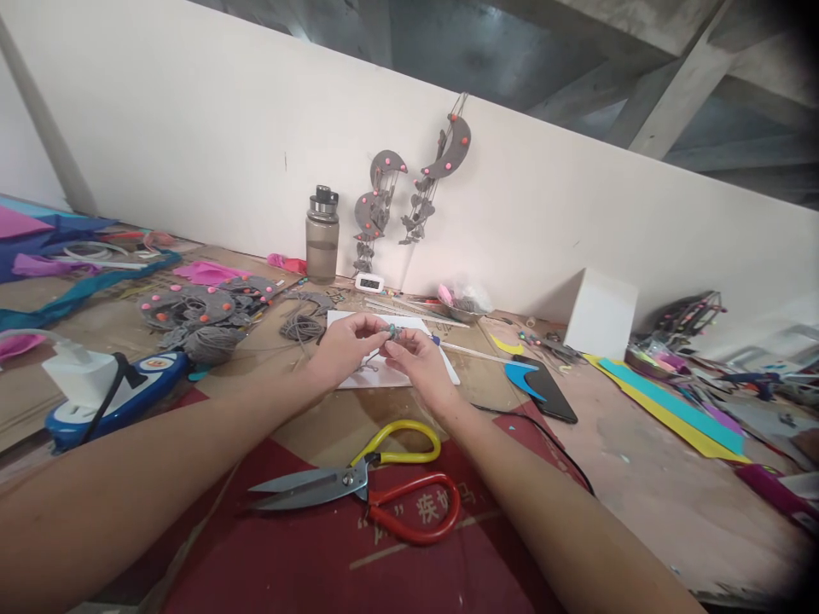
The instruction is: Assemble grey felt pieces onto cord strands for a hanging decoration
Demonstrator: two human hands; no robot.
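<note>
Clearly, I'm at close finger work: my left hand [349, 348] and right hand [419, 362] meet at the tips, each pinching thumb to forefinger on a small green piece [392, 331]. It sits between them, above the paper [392, 378]; a thin cord [367, 367] shows below my left fingers, though I cannot tell whether it joins the piece. I judge the step to be handling that piece up close, and the next move calls for one hand keeping it steady while the other adjusts. Nearer me than both hands lie the scissors [351, 479], blades slightly parted and pointing left. Just left of my left hand is some yarn [300, 327]; right of my right hand, a blue crescent [525, 381] overlaps the phone [555, 396].

As for writing, the red cardboard [281, 571] below my hands bears pale Chinese characters by the scissors' red handle, one seemingly 疾. Well left of my left hand, the power strip [167, 375] has a label too small to read; beyond my hands, the clock's [369, 282] digits are unclear and the bottle [322, 243] shows no brand I can make out
</note>
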